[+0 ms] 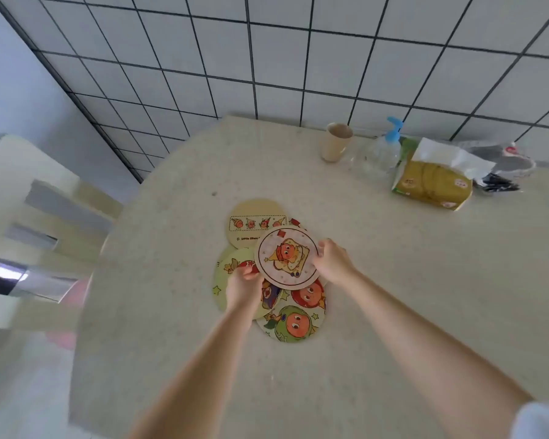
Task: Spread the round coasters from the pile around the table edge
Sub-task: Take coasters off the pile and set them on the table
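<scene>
A loose pile of several round cartoon coasters (293, 323) lies in the middle of the pale speckled table (171, 312). On top sits a pale coaster with a toast character (286, 256), slightly raised. My right hand (332, 263) grips its right rim. My left hand (244, 288) holds its lower left rim, resting over a green coaster (227, 270). A beige coaster with a row of small figures (255, 221) pokes out at the far side of the pile.
Against the tiled wall stand a beige cup (335, 142), a clear pump bottle with a blue top (382, 150), a yellow tissue pack (431, 179) and a grey cloth bundle (501, 161). A pale chair (45, 223) stands left of the table's curved edge.
</scene>
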The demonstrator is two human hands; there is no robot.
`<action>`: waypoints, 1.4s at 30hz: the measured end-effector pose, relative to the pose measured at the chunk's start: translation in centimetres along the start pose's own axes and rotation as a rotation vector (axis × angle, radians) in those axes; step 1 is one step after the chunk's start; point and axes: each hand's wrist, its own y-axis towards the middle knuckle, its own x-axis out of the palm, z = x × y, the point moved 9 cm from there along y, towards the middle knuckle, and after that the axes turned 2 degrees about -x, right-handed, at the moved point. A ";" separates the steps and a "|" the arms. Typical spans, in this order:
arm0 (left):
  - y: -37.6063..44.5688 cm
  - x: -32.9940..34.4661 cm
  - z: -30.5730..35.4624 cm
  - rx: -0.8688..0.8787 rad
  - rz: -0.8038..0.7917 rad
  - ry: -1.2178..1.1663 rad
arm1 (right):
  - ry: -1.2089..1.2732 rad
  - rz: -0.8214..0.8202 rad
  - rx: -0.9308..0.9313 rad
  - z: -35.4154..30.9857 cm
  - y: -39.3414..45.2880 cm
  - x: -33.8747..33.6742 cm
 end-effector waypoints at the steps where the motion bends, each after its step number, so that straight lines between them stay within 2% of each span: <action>1: 0.4 0.0 0.0 -0.017 0.019 -0.039 | 0.007 -0.001 0.018 0.0 0.3 0.0; 9: 1.9 1.4 -0.6 -0.123 0.025 -0.247 | 0.055 0.040 0.114 0.7 2.4 -0.4; 13: 2.1 1.6 -0.3 -0.118 0.013 -0.304 | 0.095 0.055 0.074 0.1 2.8 -0.5; 17: 2.0 0.8 0.1 -0.099 -0.009 -0.273 | 0.158 0.106 0.072 -0.5 2.2 -0.9; 21: 1.7 -1.5 -0.6 -0.094 -0.026 -0.265 | 0.157 0.079 0.071 -1.4 0.9 0.3; 31: 0.9 -7.8 -4.0 -0.081 0.136 0.008 | 0.054 -0.040 0.056 -4.1 -1.8 6.5; 42: 0.5 -7.4 -5.4 -0.149 0.108 -0.124 | -0.012 0.032 0.099 -3.5 -1.5 6.5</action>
